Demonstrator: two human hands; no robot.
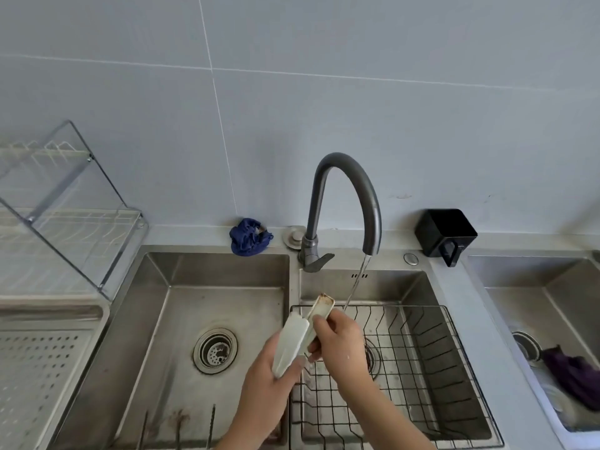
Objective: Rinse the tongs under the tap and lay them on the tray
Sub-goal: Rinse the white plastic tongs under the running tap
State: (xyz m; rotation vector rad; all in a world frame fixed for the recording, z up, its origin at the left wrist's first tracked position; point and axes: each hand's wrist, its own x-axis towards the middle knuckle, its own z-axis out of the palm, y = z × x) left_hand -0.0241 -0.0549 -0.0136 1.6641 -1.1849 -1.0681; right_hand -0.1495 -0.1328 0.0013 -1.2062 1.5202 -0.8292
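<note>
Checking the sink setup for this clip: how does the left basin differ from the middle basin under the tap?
The middle basin holds a black wire rack over its drain. The left basin has its drain uncovered. Water from the tap falls into the middle basin, not the left basin. Both are steel.

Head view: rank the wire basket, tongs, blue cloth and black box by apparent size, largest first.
1. wire basket
2. black box and tongs: about alike; the tongs are nearer the camera and partly covered, so unranked
3. blue cloth
</note>
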